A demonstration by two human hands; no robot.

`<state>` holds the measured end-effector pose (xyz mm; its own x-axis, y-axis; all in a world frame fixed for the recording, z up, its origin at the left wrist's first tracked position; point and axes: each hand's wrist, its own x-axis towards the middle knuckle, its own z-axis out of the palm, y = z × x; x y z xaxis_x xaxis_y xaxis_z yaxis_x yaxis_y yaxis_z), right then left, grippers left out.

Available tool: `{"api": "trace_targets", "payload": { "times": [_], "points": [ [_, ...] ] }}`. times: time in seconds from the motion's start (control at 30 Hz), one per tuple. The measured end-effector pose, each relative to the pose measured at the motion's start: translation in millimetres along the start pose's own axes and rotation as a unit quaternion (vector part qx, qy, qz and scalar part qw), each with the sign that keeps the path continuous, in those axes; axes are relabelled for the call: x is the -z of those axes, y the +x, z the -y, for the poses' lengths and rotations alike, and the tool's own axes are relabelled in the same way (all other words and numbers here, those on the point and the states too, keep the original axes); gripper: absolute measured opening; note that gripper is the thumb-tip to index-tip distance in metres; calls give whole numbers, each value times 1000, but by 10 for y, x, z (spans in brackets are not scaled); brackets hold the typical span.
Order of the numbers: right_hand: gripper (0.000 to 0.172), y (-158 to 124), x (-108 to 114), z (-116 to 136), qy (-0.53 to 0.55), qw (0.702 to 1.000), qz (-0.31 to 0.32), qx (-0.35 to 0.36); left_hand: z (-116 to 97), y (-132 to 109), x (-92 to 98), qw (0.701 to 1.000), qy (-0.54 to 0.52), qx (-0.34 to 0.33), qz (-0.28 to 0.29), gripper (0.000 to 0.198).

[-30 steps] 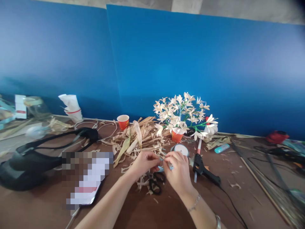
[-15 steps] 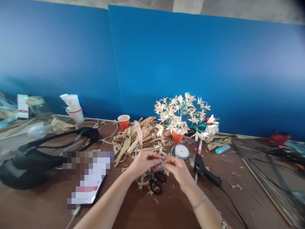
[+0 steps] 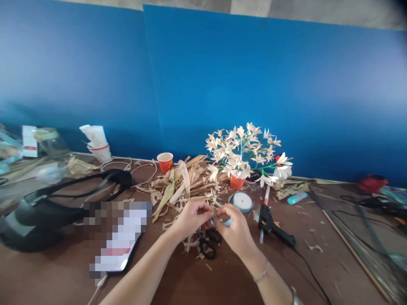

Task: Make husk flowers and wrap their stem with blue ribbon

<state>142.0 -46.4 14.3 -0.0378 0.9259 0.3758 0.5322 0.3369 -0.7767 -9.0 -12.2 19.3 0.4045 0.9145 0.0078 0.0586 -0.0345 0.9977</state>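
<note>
My left hand (image 3: 193,218) and my right hand (image 3: 234,226) meet above the table, fingertips pinched together almost touching. Whatever small thing they pinch is mostly covered by the fingers. A bit of light blue (image 3: 226,222) shows beside the right fingers, but I cannot tell whether it is held. Below the hands lie scissors (image 3: 208,249) with black handles, blades hidden. Just beyond the right hand rests a spool (image 3: 243,201) with a white face and light blue rim. Behind it, cream husk-like flowers (image 3: 238,146) on green stems stand in a red paper cup (image 3: 237,183).
A pile of dry husks (image 3: 193,173) lies beyond my hands, beside another red cup (image 3: 165,162). On the right are a black glue gun (image 3: 275,228) with its cord and a turquoise packet (image 3: 297,198). A phone (image 3: 124,241) and black headgear (image 3: 41,216) lie left.
My right hand has turned and its fingers are more curled, with the wrist slightly lower and farther left. The left hand has barely moved.
</note>
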Motion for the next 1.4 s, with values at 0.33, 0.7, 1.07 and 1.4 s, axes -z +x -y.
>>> {"api": "trace_targets", "payload": {
  "times": [0.33,0.7,1.07,1.4],
  "points": [
    [10,-25,10,11,-102,990,-49,78,50,56,17,999,-39,26,4,25],
    [13,54,107,-4,263,937,164,-163,53,2,69,997,-18,28,69,20],
    [8,19,81,-27,53,995,55,-57,48,-3,13,999,-5,17,29,19],
    [11,-42,32,57,-194,971,-58,125,71,46,0,998,-40,44,-6,20]
  ]
}}
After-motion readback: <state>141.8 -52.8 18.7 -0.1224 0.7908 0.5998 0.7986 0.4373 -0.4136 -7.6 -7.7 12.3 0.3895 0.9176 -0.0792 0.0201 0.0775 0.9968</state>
